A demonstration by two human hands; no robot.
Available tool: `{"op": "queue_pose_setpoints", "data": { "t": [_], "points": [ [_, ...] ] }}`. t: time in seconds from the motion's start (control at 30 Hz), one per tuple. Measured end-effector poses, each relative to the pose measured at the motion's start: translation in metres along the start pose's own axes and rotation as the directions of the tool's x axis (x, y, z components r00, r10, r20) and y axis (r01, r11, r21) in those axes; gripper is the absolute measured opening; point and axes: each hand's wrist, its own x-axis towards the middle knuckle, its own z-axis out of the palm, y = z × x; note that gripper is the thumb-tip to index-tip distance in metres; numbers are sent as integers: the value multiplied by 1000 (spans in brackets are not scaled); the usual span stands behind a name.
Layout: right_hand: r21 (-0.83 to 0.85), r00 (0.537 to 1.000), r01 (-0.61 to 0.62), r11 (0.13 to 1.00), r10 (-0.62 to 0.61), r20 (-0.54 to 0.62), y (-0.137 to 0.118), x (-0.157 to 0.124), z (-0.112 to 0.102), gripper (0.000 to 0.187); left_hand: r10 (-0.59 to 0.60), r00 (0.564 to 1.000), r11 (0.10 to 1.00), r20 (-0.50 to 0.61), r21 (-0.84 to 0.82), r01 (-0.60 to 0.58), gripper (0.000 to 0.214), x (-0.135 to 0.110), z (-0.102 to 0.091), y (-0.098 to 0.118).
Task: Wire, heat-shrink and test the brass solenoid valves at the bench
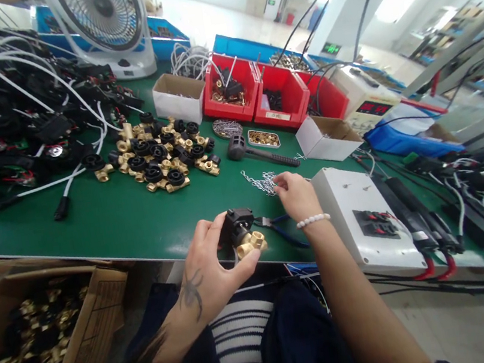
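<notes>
My left hand (211,265) is closed round a brass valve fitting with a black cap (243,234), held just above the front edge of the green table (115,218). My right hand (295,195) reaches forward to a small pile of silver wire clips (263,182), fingertips pinched on them. Blue-handled pliers (281,227) lie on the table between my two hands. A white bead bracelet sits on my right wrist.
A heap of brass-and-black fittings (160,154) lies mid-table, with a rubber mallet (260,151) beside it. Red bins (256,91), white cartons (178,97), a fan (107,28), cable bundles (8,113), a white switch box (365,217), and a carton of fittings (33,340) surround them.
</notes>
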Motion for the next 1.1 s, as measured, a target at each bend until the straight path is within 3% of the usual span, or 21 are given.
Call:
{"op": "queue_pose_setpoints", "data": {
  "t": [0.13,0.3,0.57,0.63,0.73,0.8,0.87,0.97,1.1],
  "points": [
    [-104,994,-27,994,37,99,9,2,2,11,-8,1000,1000,8,-13,8,61,2,0,1],
    [-102,987,-22,995,38,159,8,1,4,12,-8,1000,1000,15,-27,8,60,2,0,1],
    [192,991,73,979,-94,100,-9,-33,-16,6,12,999,1000,-53,-2,-12,62,-4,2,2],
    [413,982,108,904,-163,100,-15,-48,-25,11,38,996,999,-77,8,-38,62,-6,2,3],
    [784,963,59,619,-243,119,-22,-70,-35,14,85,990,996,-112,16,-83,61,-6,-2,5],
    [876,956,7,483,-259,135,-25,-80,-40,13,112,984,994,-138,26,-110,61,-7,-5,9],
    [898,954,2,441,-270,130,-26,-88,-43,11,137,978,990,-160,40,-132,60,-8,-8,12],
    [892,939,49,449,-326,113,-28,-96,-49,7,151,974,988,-170,48,-144,61,-11,-12,18],
    [800,928,160,578,-366,78,-33,-105,-57,13,178,968,984,-178,61,-170,66,-15,-14,21]
  ]
}}
